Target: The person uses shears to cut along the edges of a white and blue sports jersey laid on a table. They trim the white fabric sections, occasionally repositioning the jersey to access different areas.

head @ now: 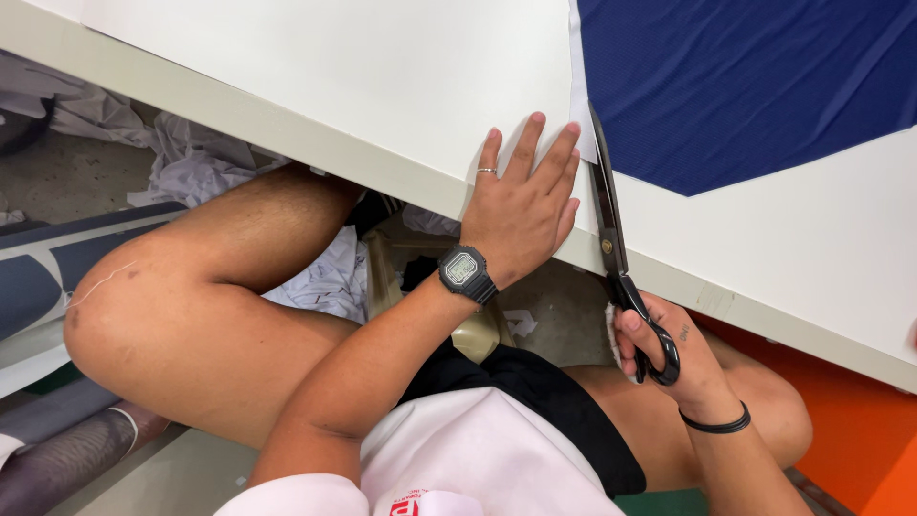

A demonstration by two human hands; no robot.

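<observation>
This is looking like a tailoring or fabric-cutting workshop. A broad white cutting table (287, 67) is filling the upper part of the view, with navy blue cloth (745, 86) lying spread at its far right corner. Long black shears (611, 239) are resting at the table's near edge beside white paper (581, 115). Under the table, crumpled paper and cloth scraps (201, 162) are piling up on the floor, and rolls of fabric (67, 449) are lying at lower left.

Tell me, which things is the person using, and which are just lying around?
In use: black scissors in the right hand; white sheet pressed flat by the left hand; blue fabric.

Lying about: crumpled paper on the floor; rolled material.
</observation>
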